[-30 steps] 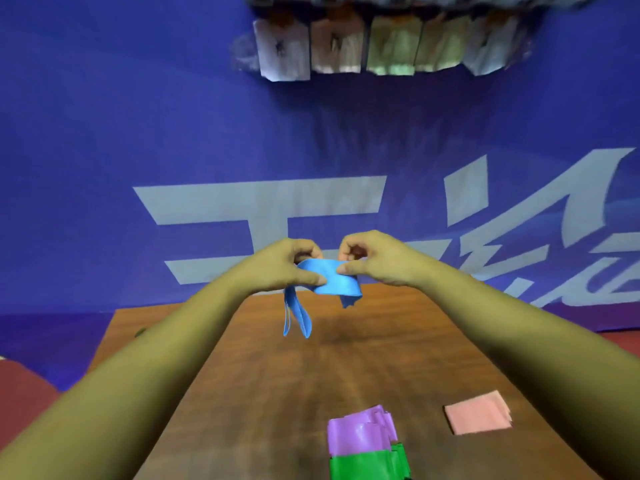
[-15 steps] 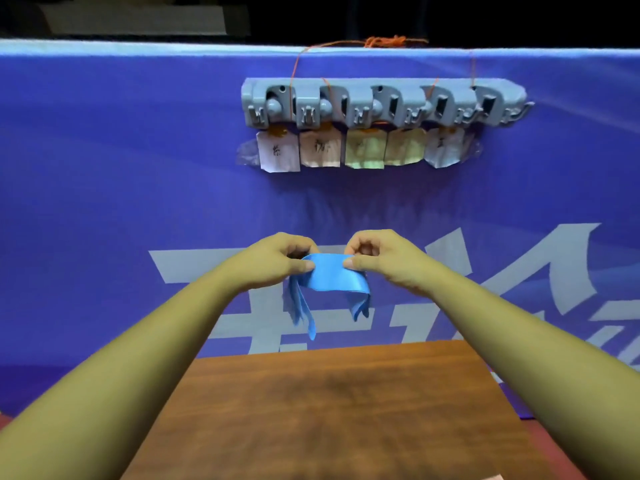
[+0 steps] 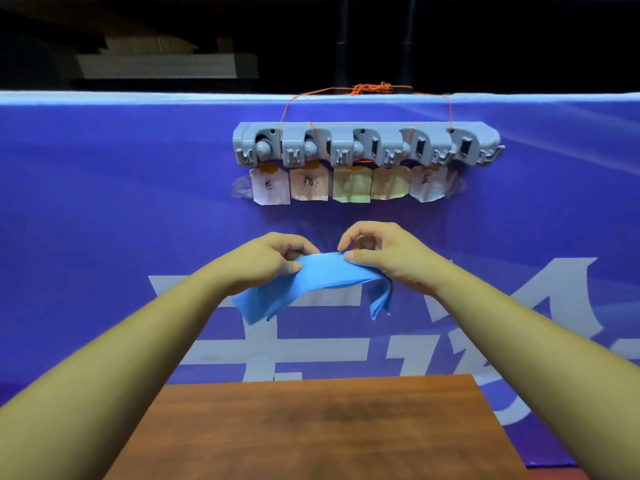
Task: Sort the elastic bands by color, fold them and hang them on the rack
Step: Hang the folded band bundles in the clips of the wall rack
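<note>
with the left hand [image 3: 266, 261] and right hand [image 3: 384, 254] each pinching the folded blue band [image 3: 322, 275] in midair below the grey rack [image 3: 367, 143], keep it taut and level, then loop it over the hook above the matching label.

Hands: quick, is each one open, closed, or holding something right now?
Left hand: closed, pinching one end of the blue band.
Right hand: closed, pinching the other end of the band.
</note>
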A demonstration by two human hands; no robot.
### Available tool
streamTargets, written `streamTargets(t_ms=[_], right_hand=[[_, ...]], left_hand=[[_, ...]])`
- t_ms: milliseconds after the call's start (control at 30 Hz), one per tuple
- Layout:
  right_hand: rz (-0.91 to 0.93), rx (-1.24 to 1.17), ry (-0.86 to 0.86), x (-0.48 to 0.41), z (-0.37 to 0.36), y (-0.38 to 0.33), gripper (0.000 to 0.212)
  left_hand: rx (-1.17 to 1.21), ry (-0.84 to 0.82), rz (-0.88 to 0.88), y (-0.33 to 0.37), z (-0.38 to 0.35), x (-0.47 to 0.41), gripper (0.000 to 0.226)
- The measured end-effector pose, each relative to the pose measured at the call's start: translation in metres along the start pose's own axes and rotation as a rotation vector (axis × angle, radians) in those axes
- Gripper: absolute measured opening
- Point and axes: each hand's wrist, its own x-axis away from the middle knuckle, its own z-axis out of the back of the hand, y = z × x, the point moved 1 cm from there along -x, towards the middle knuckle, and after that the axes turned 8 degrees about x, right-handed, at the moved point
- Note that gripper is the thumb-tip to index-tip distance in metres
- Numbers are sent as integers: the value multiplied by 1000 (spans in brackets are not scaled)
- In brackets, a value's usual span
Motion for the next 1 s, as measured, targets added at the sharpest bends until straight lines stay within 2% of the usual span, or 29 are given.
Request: streamTargets(t_ms=[167,233,300,367,433,533,600,800,900,1000], right_hand=[[-44,27,49,11,19,4,9],[-61,34,66,15,27,6,10],[-72,57,79,20,36,8,10],[-76,84,78,24,46,10,6],[-66,198,52,30,58,10,20],[-24,506,49,38,76,10,43],[60,622,177,41,88,14,39],[139,466,554,43,125,24,18],[115,425,670,34,140,29,16],[87,391,728,21,152,35,18]], left_hand=[[35,79,-18,15,-21,-17,29],[-134,89,-63,24,-27,-22,20],[-309,49,-146,32,-34,-24,40],[-353,9,-234,41,-39,-28,51],[-386,16,-304,51,-45,-36,46],[-342,67,-335,70,-53,-52,34],[-304,128,-368,82,-59,-64,28],[-288,290,-529,117,-75,-95,21],[-257,381,-549,134,-83,-111,18],[-334,471,-546,146,-86,-127,14]])
